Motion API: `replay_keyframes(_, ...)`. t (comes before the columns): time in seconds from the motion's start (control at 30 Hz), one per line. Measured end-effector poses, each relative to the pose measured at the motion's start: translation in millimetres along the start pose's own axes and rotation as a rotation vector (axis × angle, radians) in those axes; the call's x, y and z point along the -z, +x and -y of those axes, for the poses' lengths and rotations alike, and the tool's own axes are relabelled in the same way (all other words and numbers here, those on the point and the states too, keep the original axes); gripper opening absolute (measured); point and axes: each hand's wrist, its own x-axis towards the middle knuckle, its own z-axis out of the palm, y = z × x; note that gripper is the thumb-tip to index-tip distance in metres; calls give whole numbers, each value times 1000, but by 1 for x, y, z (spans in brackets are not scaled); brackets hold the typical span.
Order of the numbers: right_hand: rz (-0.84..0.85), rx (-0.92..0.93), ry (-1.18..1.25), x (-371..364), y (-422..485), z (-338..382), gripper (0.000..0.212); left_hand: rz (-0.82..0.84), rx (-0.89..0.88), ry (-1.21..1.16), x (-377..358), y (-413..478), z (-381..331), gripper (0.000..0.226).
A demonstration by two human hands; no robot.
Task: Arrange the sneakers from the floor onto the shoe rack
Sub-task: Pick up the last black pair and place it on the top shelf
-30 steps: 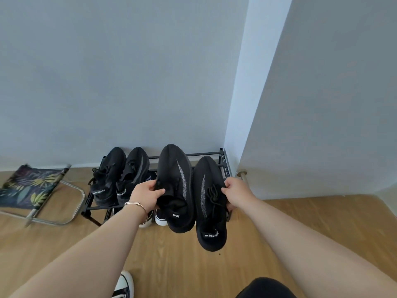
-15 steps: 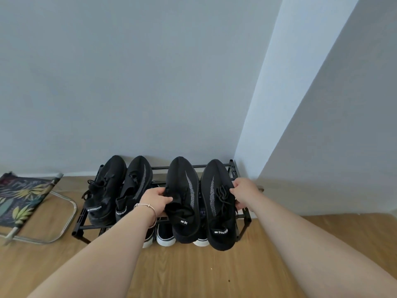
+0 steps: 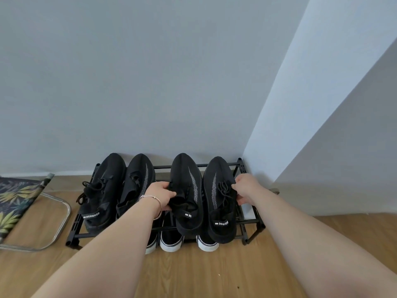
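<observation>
A low black metal shoe rack (image 3: 75, 224) stands against the grey wall. Two black knit sneakers (image 3: 107, 190) rest on the left half of its top tier. My left hand (image 3: 160, 195) grips the collar of another black sneaker (image 3: 189, 190) with a grey stripe. My right hand (image 3: 246, 190) grips the outer side of its partner (image 3: 219, 201). Both held sneakers lie toes toward the wall on the right half of the top tier, heels over the front rail.
White-soled black shoes (image 3: 170, 241) sit on the lower tier, toes poking out in front. A folding stool with leaf-print fabric (image 3: 19, 203) stands on the wood floor at the left. A wall corner juts out just right of the rack.
Both hands carried the pair forward and down from in front of the rack onto the right half of the top tier. The view has moved closer to the rack.
</observation>
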Motion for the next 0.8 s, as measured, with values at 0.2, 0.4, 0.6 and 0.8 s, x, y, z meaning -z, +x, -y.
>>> replay_keyframes(0.2,-28,-4,-60,-4,15,-2,26,-14,9,1,-1,12,7,26)
replay_keyframes(0.4,-128,67,-97,-8,26,-1,32,-74,-33,-38,-8,25,8,22)
replay_keyframes(0.6,-240,181,-292,-14,41,1,46,-88,-74,48,-7,37,7,22)
replay_keyframes(0.8,-302,185,-383,-13,42,3,48,-91,-139,237,-2,44,3,22)
